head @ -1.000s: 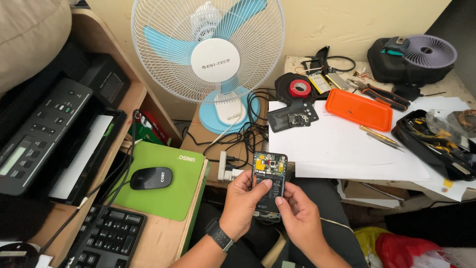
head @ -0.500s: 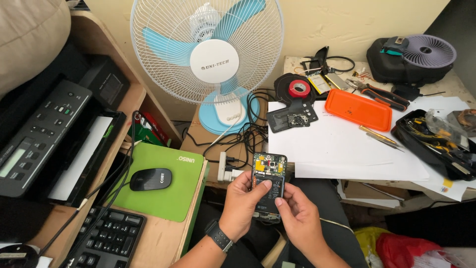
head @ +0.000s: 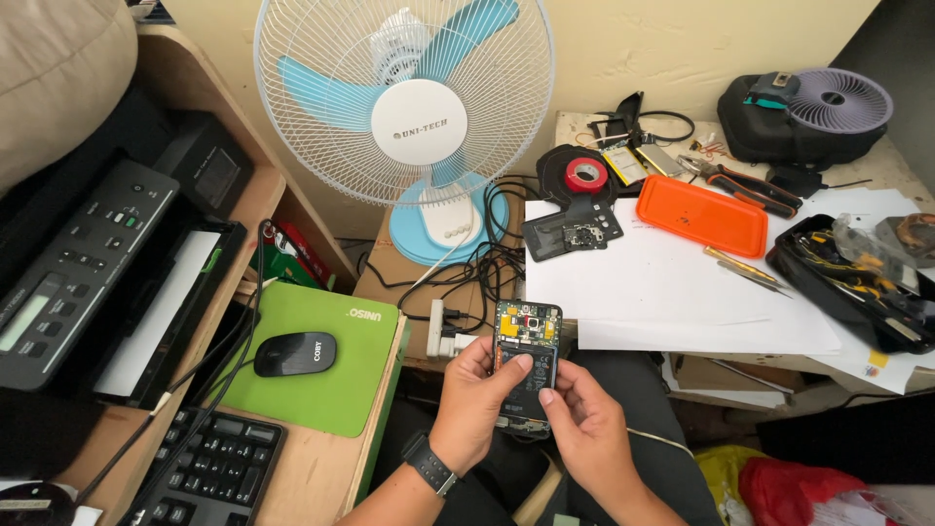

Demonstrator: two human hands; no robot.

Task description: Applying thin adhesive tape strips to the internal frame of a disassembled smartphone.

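- Starting at the left edge, we see a black printer at nine o'clock from our hands, then a green mouse pad carrying a black mouse, and a black keyboard at about eight o'clock.
- Our left hand is curled round the left edge of an opened phone, thumb lying over its face, the wrist wearing a dark watch; the fingers are well closed on it.
- That opened phone sits between both hands above our lap, just short of the desk edge, its long axis running twelve to six, circuit-board end at twelve.
- Our right hand lies at four o'clock from the phone, loosely cupped, thumb tip touching the lower right of the exposed inside, fingers behind the lower end; both hands are about equally near.
- Farther at twelve stands a white and blue fan, with tangled cables at its base.
- At one to two o'clock, on white paper, lie a dark phone frame, an orange tray and pliers.
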